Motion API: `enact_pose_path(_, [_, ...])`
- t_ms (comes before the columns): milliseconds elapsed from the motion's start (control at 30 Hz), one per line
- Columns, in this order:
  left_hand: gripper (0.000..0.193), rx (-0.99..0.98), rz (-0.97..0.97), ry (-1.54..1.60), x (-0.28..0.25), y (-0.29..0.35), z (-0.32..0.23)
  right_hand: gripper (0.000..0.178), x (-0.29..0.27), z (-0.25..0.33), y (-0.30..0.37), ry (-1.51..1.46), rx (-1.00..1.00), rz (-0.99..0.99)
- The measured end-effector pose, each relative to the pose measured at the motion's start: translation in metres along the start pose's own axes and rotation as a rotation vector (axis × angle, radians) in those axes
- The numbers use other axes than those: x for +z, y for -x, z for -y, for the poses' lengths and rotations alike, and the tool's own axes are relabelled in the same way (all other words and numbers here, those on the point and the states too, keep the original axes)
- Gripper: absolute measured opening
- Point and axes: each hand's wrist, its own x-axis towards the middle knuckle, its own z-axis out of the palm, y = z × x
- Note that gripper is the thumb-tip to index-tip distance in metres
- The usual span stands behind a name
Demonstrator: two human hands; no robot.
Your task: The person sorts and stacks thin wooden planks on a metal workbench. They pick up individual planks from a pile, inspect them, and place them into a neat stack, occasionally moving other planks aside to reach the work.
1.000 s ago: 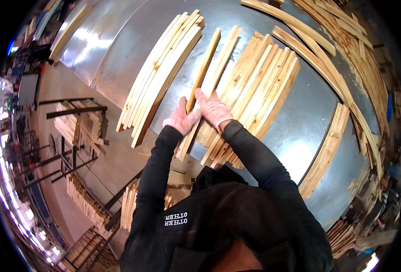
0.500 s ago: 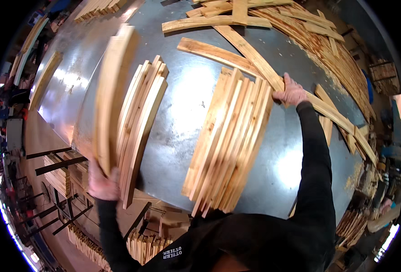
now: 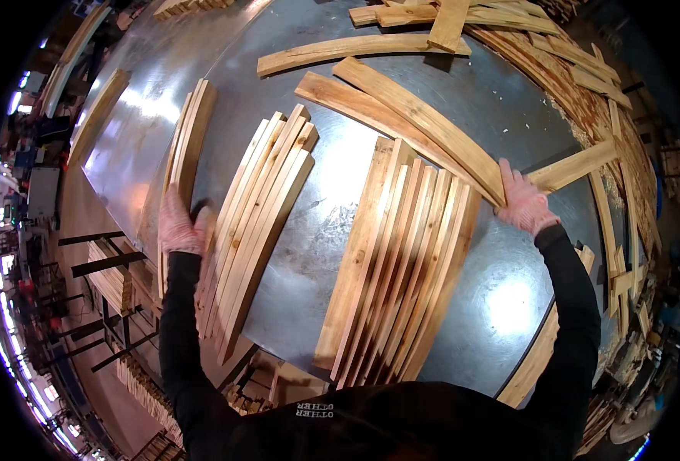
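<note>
My left hand (image 3: 183, 224) is closed around the lower part of a small group of curved wooden boards (image 3: 194, 138) standing on edge at the left. Its thumb lies on their right side; the fingertips are partly hidden. With my right hand (image 3: 526, 201) I grip the near right end of a curved wooden board (image 3: 424, 115). That board lies slantwise, partly over another curved board (image 3: 355, 105). Between my hands stand two rows of boards on edge, a left row (image 3: 259, 223) and a wider right row (image 3: 401, 269).
All this rests on a grey metal table (image 3: 301, 261). Loose boards (image 3: 463, 19) lie crossed at the back right, beside a rough wood sheet (image 3: 555, 100) with sawdust. One board (image 3: 98, 115) lies at the far left edge. Black metal bars (image 3: 109, 265) stick out below left.
My left hand has lowered the raised boards onto the table, left of the left row. The board in my right hand has shifted and now lies along the curved board beside it.
</note>
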Motion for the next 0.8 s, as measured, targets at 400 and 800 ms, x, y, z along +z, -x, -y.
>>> enact_pose_path(400, [0.104, 0.303, 0.420, -0.244, 0.154, -0.281, -0.162, 0.104, 0.051, -0.114, 0.098, 0.073, 0.316, 0.091])
enact_pose_path(800, [0.035, 0.265, 0.970, 0.480, 0.057, -0.251, -0.190, 0.095, 0.017, -0.140, 0.102, 0.092, 0.324, -0.161])
